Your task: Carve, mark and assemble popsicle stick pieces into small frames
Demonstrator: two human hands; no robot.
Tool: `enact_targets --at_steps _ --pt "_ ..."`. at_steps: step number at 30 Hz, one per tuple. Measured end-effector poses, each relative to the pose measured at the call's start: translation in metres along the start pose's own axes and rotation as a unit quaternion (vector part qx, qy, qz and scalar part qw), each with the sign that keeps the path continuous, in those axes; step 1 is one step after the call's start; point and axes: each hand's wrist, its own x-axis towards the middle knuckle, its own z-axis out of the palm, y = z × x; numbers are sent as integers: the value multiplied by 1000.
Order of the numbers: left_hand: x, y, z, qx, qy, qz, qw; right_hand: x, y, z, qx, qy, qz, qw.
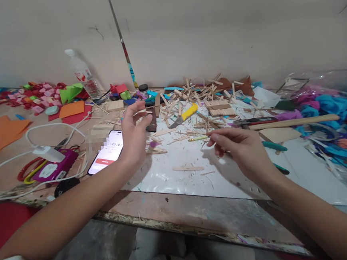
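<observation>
My left hand (136, 133) is raised over the left end of the white work sheet (165, 182), beside a lit phone (106, 153). Its fingers are curved and apart, with nothing visible between them. Over the middle of the sheet, my right hand (237, 145) has thumb and fingers brought together in a pinch. A slim yellow-green stick with a gold tip (198, 138) meets these fingertips; whether they hold it or it lies behind them I cannot tell. A craft stick (188, 168) lies flat nearer to me. Farther back is a yellow-handled utility knife (186, 115).
Loose craft sticks (200, 91) heap up at the back, near a flat joined stick panel (220, 107). A water bottle (83, 75) leans by the wall. Left are a purple power strip (56, 167) with cables and orange paper (2, 133). Blue and purple crepe paper (333, 105) crowds the right.
</observation>
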Motion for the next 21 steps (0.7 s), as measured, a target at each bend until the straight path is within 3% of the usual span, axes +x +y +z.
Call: enact_targets --at_steps 2,4,8,11,15,17,19,21 --pt "-1 1 1 -4 -11 13 1000 -4 3 3 -132 -63 -62 987" --pt "-4 4 2 -3 -27 19 999 -8 6 7 -259 -151 -153 942" --pt "-14 9 4 33 -45 30 998 -5 2 2 -338 -195 -207 897" --pt "-21 10 5 46 -94 3 994 15 -5 -33 -397 -204 -203 871" --pt "-24 7 5 37 -118 -50 991 50 -8 -106 -488 -125 -124 855" --pt "-23 5 4 52 -136 -46 988 64 -3 -133 -516 -95 -90 846" --pt "-21 5 4 115 -214 1 970 72 2 -142 -529 -100 -78 839" --pt "-22 6 4 198 -352 57 913 74 7 -132 -527 -139 -90 834"
